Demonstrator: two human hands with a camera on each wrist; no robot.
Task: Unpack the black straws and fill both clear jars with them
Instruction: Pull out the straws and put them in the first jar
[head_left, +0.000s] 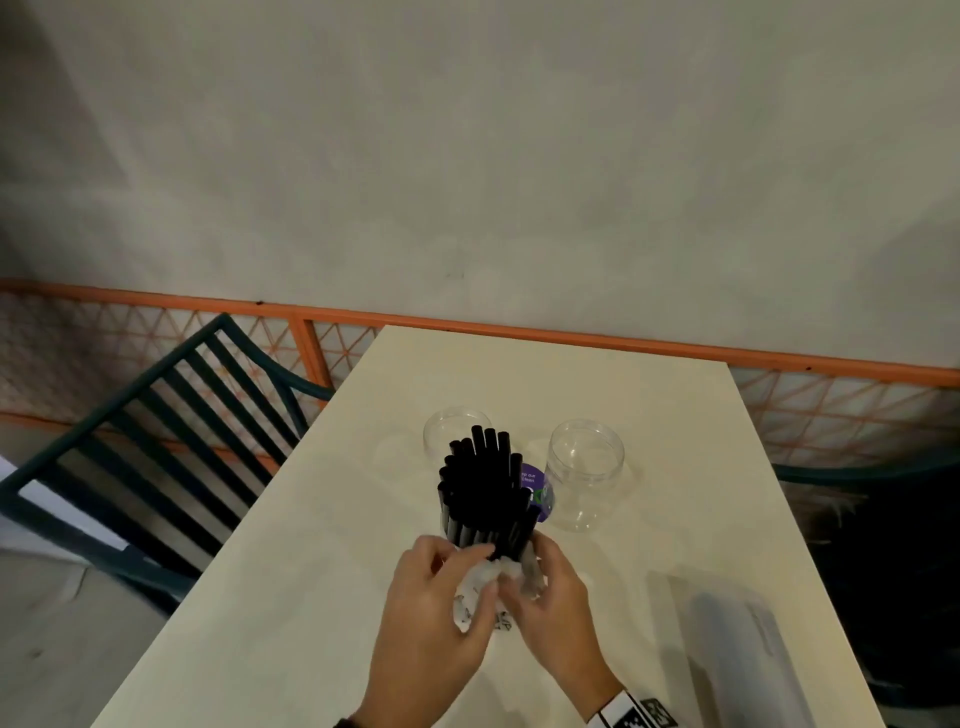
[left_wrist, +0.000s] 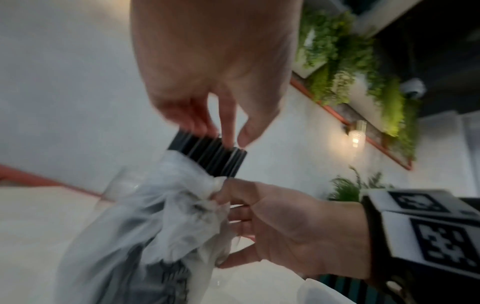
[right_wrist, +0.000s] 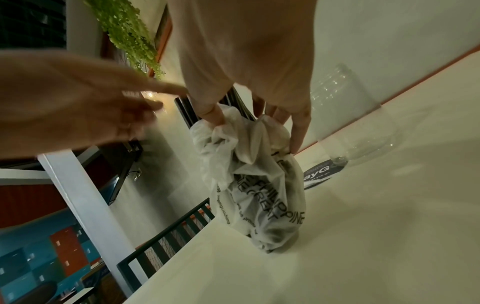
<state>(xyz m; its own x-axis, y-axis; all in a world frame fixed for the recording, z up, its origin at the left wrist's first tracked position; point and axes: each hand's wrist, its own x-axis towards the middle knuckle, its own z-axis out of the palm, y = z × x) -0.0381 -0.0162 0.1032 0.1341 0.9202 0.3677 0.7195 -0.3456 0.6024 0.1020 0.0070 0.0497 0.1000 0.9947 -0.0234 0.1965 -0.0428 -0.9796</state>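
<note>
Unpacking is in hand: the left hand and right hand both pinch the white bag, bunched low around one bundle of straws standing on the surface; the fingers are clamped on plastic. Next, I judge, the bag must be stripped off and the straws split between the two empty jars just behind.

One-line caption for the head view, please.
Both hands work a white plastic bag down off upright black straws, two empty clear jars behind.
</note>
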